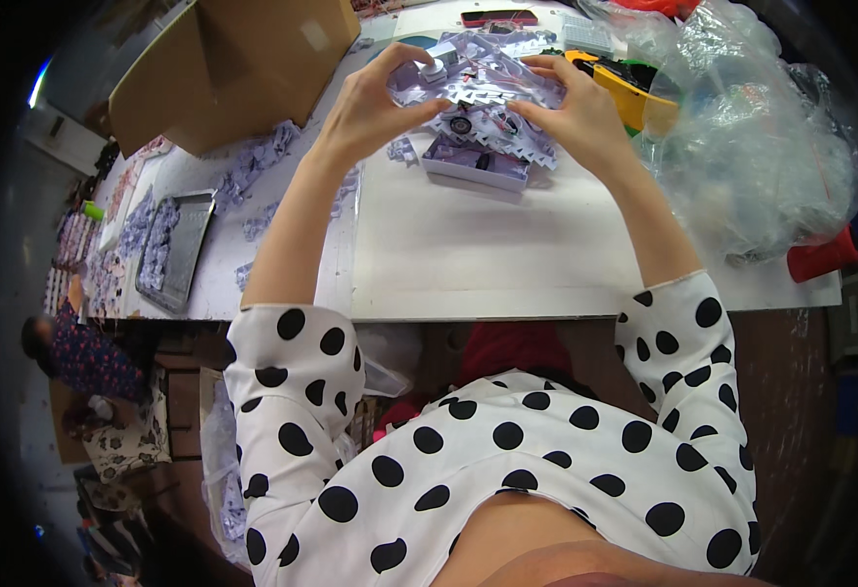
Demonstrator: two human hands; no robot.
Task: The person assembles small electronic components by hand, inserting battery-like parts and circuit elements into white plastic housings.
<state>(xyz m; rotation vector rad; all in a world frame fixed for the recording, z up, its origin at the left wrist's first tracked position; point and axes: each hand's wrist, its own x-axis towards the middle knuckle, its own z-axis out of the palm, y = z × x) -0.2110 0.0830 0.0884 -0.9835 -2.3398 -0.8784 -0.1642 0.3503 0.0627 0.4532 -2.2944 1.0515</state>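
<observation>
Head camera looks down on a person in a white blouse with black dots, both bare forearms stretched out over a white desk [468, 254]. The left hand [375, 103] and the right hand [576, 112] meet at the far part of the desk on a crumpled bundle of pale lilac plastic sheet [483, 83] with jagged, tooth-like edges and small round parts and thin wires showing through it. The left fingers [419, 54] are curled over the top left of the bundle, pinching it with a small white piece held against it; the right fingers [536, 67] are closed on its right side, thumb pressed in underneath. The bundle is lifted just above a shallow lilac tray [476, 163] that lies on the desk directly below the hands (a dark round part sits inside it). Just right of the right hand lies a yellow and black object [634, 93], partly under a large heap of clear plastic bags [762, 147] that fills the right end of the desk. A brown cardboard box [233, 64] stands open at the far left, with more lilac scraps [253, 166] strewn beside it and a grey metal tray [179, 245] nearer the left edge. Another person [86, 357] sits low at the left.
</observation>
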